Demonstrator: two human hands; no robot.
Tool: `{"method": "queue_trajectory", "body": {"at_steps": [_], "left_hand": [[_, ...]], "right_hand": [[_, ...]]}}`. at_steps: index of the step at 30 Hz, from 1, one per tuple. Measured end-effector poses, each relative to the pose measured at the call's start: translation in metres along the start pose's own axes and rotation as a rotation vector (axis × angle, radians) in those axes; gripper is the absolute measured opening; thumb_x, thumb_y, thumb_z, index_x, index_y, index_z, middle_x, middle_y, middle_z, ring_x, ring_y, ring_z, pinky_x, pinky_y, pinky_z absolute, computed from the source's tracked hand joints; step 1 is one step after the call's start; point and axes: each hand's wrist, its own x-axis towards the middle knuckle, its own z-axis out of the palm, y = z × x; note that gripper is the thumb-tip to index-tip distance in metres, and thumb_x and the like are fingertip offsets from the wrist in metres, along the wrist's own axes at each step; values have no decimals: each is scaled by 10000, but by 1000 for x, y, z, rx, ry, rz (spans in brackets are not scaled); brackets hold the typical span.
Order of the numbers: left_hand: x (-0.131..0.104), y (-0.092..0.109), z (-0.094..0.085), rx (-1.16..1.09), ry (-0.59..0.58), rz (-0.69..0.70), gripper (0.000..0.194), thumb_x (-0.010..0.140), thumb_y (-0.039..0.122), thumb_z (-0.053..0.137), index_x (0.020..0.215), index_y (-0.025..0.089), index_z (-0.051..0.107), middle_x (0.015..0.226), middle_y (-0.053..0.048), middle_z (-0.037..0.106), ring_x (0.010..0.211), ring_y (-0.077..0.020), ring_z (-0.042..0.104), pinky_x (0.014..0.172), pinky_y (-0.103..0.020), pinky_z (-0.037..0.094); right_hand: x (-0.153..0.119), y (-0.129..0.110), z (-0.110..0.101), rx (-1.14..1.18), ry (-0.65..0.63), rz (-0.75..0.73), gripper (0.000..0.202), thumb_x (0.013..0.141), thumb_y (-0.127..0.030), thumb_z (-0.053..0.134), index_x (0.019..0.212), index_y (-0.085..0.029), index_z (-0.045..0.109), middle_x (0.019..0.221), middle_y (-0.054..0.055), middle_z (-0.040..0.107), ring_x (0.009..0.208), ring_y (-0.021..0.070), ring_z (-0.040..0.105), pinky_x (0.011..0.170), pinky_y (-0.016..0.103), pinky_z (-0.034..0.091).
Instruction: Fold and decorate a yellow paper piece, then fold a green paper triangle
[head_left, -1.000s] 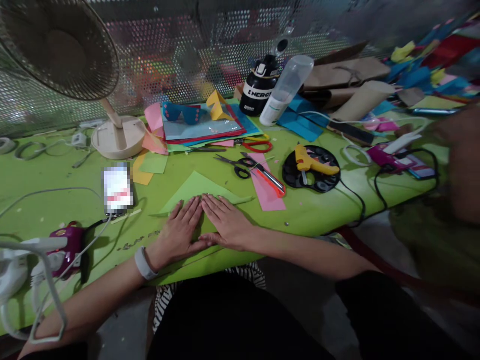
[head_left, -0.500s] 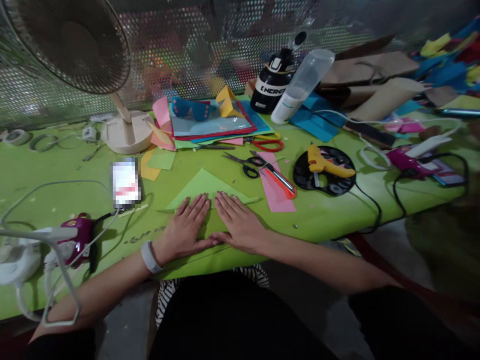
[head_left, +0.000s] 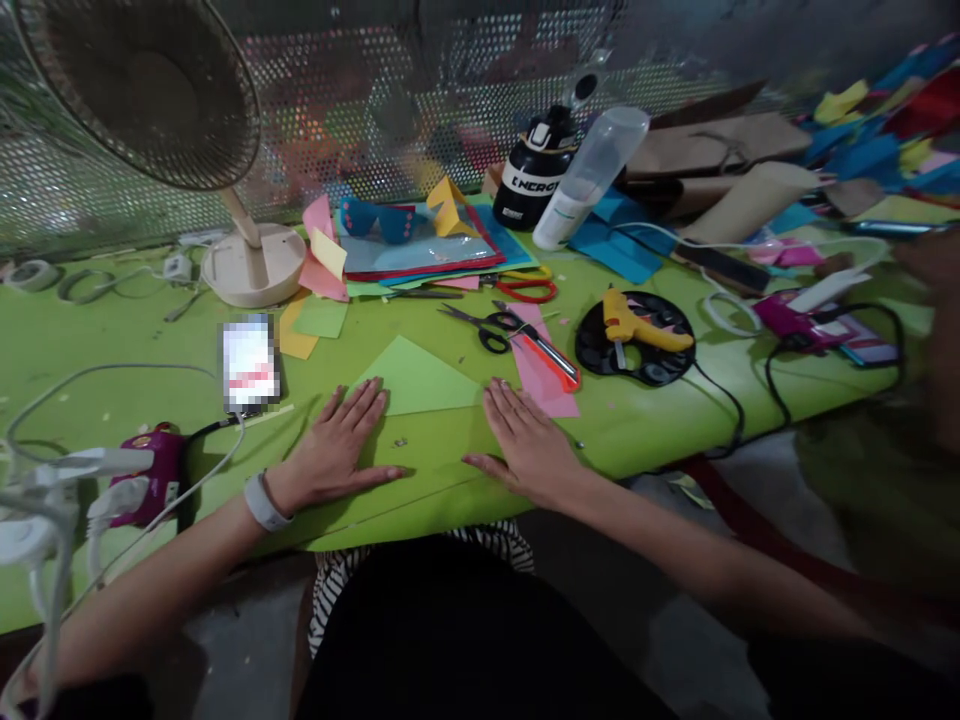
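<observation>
A light green paper point(head_left: 420, 378), folded into a triangle, lies flat on the green table point(head_left: 427, 480) with its peak pointing away from me. My left hand point(head_left: 337, 445) is spread flat, its fingertips on the paper's left corner. At the right corner rest the fingertips of my right hand point(head_left: 529, 445), also flat with the thumb apart. Black scissors point(head_left: 491, 330), a pink paper strip point(head_left: 536, 365) and an orange cutter point(head_left: 551, 362) lie beyond my right hand.
A phone point(head_left: 250, 362) and a fan point(head_left: 255, 265) stand left. Stacked coloured sheets point(head_left: 420, 255), a black bottle point(head_left: 531, 175) and a clear bottle point(head_left: 589, 180) are behind. A yellow glue gun point(head_left: 645, 328) rests on a black palette at right. Cables run at both sides.
Both hands have slid apart from the middle of the fold to its two corners. The paper's lower edge now lies flatter and is uncovered between them.
</observation>
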Motion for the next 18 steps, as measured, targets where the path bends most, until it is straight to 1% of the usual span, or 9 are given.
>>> {"method": "queue_trajectory", "body": {"at_steps": [4, 5, 7, 8, 10, 13, 15, 18], "left_hand": [[-13, -7, -1, 22, 25, -52, 988, 865, 756, 345, 1554, 128, 18, 1595, -164, 190, 1476, -310, 170, 1203, -475, 110], [-15, -7, 0, 29, 25, -62, 978, 866, 753, 350, 1555, 140, 23, 1598, -161, 180, 1476, -314, 168, 1201, -487, 109], [-16, -5, 1, 43, 30, -88, 943, 862, 755, 363, 1558, 191, 66, 1608, -145, 148, 1476, -326, 163, 1195, -525, 91], [-16, -4, 1, 48, 36, -101, 922, 857, 758, 368, 1556, 222, 97, 1612, -134, 135, 1475, -333, 161, 1191, -544, 79], [-14, -1, 1, 49, 50, -118, 885, 851, 764, 373, 1549, 268, 151, 1617, -117, 125, 1472, -348, 163, 1183, -571, 65], [-13, 3, 1, 52, 48, -127, 865, 856, 763, 356, 1544, 267, 184, 1614, -122, 144, 1470, -353, 167, 1179, -580, 65], [-13, 4, 0, 64, 28, -135, 877, 856, 769, 339, 1543, 245, 187, 1610, -135, 151, 1472, -347, 164, 1180, -575, 64], [-18, 4, -1, 77, 10, -142, 926, 848, 781, 336, 1548, 210, 135, 1603, -154, 164, 1471, -337, 178, 1186, -558, 66]], "right_hand": [[-1, 5, -11, -21, -64, 41, 987, 890, -738, 177, 1489, 42, 263, 1516, 278, 304, 1445, 359, 244, 1190, 545, 153], [2, 3, -14, -23, -71, 53, 977, 893, -734, 170, 1494, 31, 261, 1517, 273, 306, 1444, 363, 243, 1188, 564, 137], [11, -6, -19, -14, -57, 45, 937, 907, -713, 177, 1518, -3, 210, 1543, 247, 264, 1457, 358, 202, 1185, 591, 109], [18, -12, -21, -2, -44, 16, 915, 916, -698, 185, 1530, -20, 175, 1562, 229, 223, 1467, 349, 164, 1188, 591, 104], [33, -28, -21, 37, -40, -108, 874, 934, -666, 195, 1541, -41, 125, 1589, 194, 142, 1484, 311, 94, 1200, 557, 116], [55, -48, -14, 88, -82, -287, 892, 929, -678, 209, 1534, -27, 135, 1592, 192, 118, 1489, 284, 68, 1211, 508, 122], [64, -54, -8, 108, -122, -345, 916, 916, -701, 224, 1534, -30, 142, 1591, 192, 127, 1488, 286, 85, 1211, 500, 124], [66, -49, -3, 115, -142, -364, 926, 905, -712, 260, 1546, -62, 104, 1595, 168, 120, 1488, 277, 93, 1216, 478, 127]]}}
